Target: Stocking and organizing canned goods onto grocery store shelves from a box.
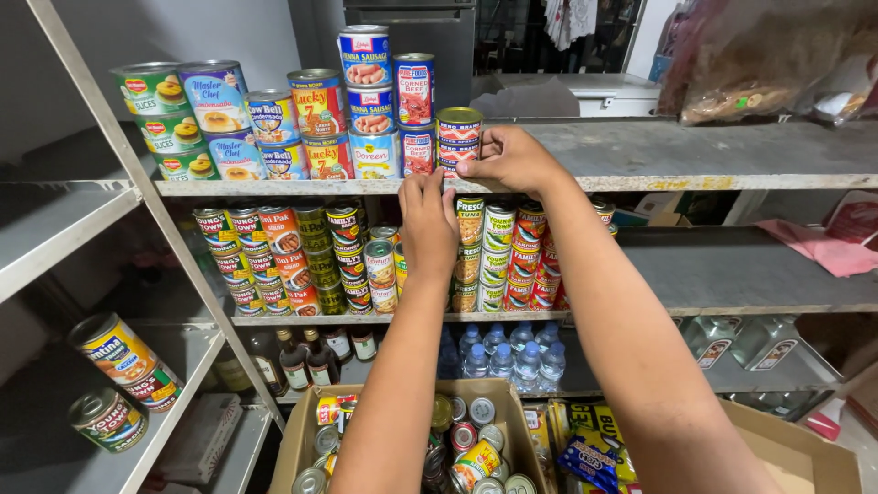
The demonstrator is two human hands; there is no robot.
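Shelving step: both hands steady a can stack point(459, 137) on the top shelf point(695, 151); right hand point(512, 157) grips it, left hand point(428, 220) presses fingertips against it. Next needs gentle release.

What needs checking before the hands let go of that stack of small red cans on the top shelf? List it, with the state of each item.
1. Both hands on the stack: ok. Left hand touches the front, right hand grips the side of the stack of small red cans.
2. Stack upright: ok, no visible lean.
3. Stack fully on the top shelf: cannot tell, the hands hide its base.
4. Gap to the neighbouring corned beef cans: ok, narrow but visible.
5. Free shelf to the right: ok, bare.
6. More cans at hand: ok, the cardboard box below holds some.
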